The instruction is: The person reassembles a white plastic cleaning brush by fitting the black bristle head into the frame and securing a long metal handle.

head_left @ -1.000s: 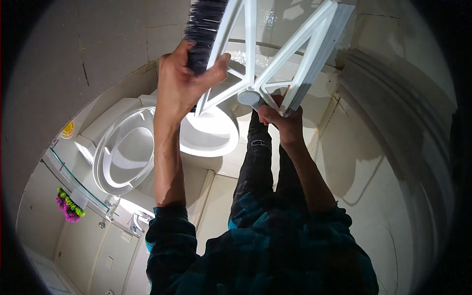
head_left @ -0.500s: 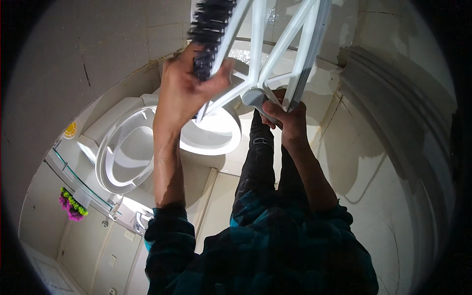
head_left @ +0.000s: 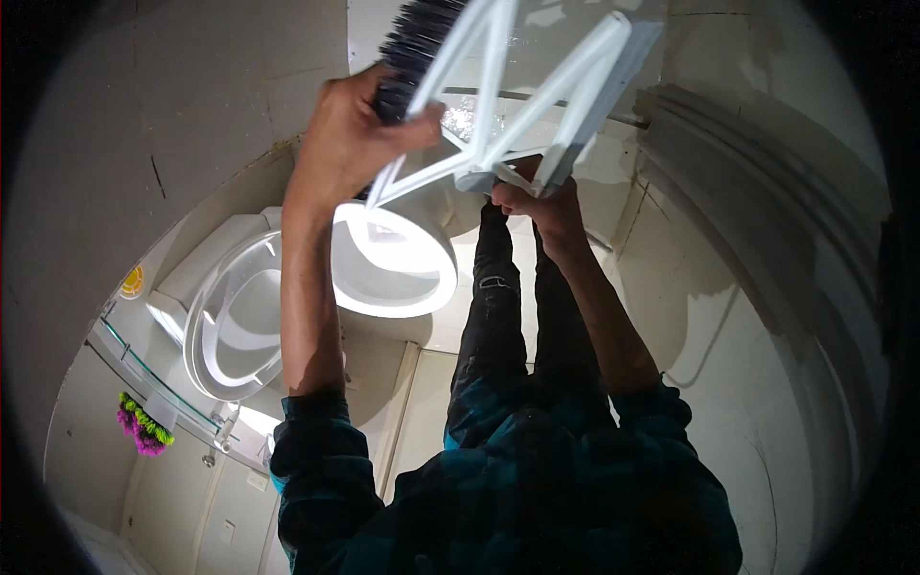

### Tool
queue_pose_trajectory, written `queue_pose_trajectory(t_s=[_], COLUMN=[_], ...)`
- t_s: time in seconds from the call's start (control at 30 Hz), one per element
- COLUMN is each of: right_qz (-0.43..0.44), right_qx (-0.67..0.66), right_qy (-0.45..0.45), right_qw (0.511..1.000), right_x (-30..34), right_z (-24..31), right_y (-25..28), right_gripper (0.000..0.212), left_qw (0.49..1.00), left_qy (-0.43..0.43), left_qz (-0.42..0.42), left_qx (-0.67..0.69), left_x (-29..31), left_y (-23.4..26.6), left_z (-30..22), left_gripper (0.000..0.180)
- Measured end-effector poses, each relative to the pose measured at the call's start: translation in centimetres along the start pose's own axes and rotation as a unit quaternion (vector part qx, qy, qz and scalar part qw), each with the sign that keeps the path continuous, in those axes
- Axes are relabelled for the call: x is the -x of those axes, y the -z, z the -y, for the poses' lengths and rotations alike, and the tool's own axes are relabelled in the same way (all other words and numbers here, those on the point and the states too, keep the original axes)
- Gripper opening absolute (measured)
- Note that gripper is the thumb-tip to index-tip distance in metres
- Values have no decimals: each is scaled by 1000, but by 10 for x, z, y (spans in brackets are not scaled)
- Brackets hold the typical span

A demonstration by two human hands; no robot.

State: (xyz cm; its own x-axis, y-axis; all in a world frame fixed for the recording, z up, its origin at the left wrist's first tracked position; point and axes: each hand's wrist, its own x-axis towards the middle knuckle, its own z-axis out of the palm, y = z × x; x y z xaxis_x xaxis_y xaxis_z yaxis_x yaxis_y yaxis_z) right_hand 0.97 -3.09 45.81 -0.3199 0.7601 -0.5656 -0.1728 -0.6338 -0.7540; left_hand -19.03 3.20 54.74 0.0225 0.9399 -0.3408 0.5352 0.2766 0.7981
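Observation:
A white triangular-framed floor brush (head_left: 491, 86) is held up in front of me between both hands. Dense black bristles (head_left: 422, 43) line its left side, and a grey squeegee-like strip (head_left: 636, 56) runs along its right side. My left hand (head_left: 347, 144) is closed round the bristle side, thumb on the white frame. On the lower right, my right hand (head_left: 554, 209) grips the frame beside a grey rounded joint (head_left: 473, 181); some of its fingers are hidden behind the tool. Part of the brush goes out of view at the top.
Left of my legs stands a white toilet (head_left: 393, 264) with its seat up. Farther left are a glass shelf (head_left: 158, 364) and a pink and green flower bunch (head_left: 144, 424). A grey curtain-like folded surface (head_left: 738, 182) hangs at the right, by the tiled wall.
The brush has shifted slightly left and tilted, its lower end rising. Both hands have moved up and left with it, keeping their grips. The whole view has shifted a little.

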Motion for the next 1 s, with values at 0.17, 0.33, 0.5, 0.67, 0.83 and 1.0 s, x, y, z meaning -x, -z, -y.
queue_pose_trajectory(t_s=[0.17, 0.33, 0.5, 0.67, 0.83, 1.0], right_qz=[6, -69, -155, -189, -216, -257], right_qx=[-29, -56, -21, 184, 431, 593], right_qy=[-35, -72, -101, 98, 157, 162], right_qw=[999, 994, 982, 960, 862, 746], right_x=[-22, -32, -34, -33, -34, -55], right_z=[11, -9, -35, -70, -107, -131], right_y=[-6, -5, 9, 23, 43, 47], right_gripper=[37, 51, 63, 94, 88, 56], left_qw=[994, 997, 977, 994, 985, 942], left_qy=[0, 12, 28, 36, 107, 197], left_qz=[-87, -66, -27, 45, 113, 167], left_qx=[-65, 31, 208, 92, -78, -212], left_x=[-25, -44, -53, -77, -95, -115], left_y=[1, -16, -48, -72, -117, -144], left_z=[4, 30, 70, 97, 104, 118], left_gripper=[35, 46, 40, 46, 53, 53])
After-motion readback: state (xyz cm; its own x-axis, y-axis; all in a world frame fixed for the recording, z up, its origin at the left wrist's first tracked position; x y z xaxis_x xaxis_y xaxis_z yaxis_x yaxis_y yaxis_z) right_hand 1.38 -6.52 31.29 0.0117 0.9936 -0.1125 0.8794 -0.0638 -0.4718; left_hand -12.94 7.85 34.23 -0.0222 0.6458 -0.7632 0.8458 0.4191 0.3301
